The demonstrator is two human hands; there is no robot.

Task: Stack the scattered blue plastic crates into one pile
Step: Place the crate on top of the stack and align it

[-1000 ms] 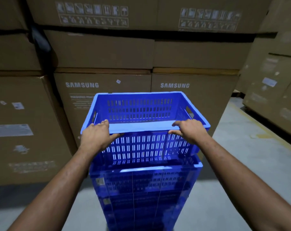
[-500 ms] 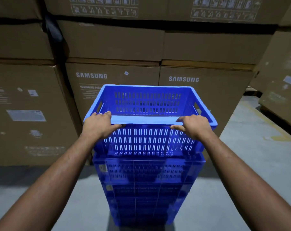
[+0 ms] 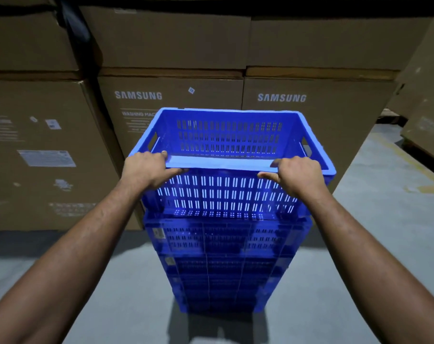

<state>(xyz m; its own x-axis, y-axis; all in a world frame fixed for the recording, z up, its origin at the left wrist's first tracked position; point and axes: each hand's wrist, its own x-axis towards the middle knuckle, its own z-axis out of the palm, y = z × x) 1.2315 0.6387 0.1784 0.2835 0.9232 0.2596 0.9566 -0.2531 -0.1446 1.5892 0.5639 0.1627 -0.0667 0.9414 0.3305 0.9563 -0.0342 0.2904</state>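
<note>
The top crate [image 3: 225, 167] sits on the pile [image 3: 223, 264] of blue crates, at the middle of the view, its open mouth facing up and its slotted near wall facing the person. Its base meets the rim of the crate below along the near edge; whether it is fully seated there cannot be told. Each short end wall has a handle slot, one on the left and one on the right. The left hand [image 3: 146, 170] grips the near rim at its left corner, fingers [image 3: 158, 155] curled over the top edge and thumb pressed under the rim against the slotted wall. The right hand [image 3: 297, 173] grips the same rim near its right corner in the same way, fingers hooked over the edge and thumb pointing inward beneath it. Both forearms reach in from the bottom corners of the view. The pile below is several crates high, darker in shadow, with small labels on the left of two near walls, and it stands on the floor [image 3: 360, 244], a grey concrete surface with a faded yellow line at the right. Just behind the pile rises a wall of cardboard boxes [image 3: 173, 95], two of them printed SAMSUNG, with more boxes at the left carrying white labels and others stacked at the far right.
</note>
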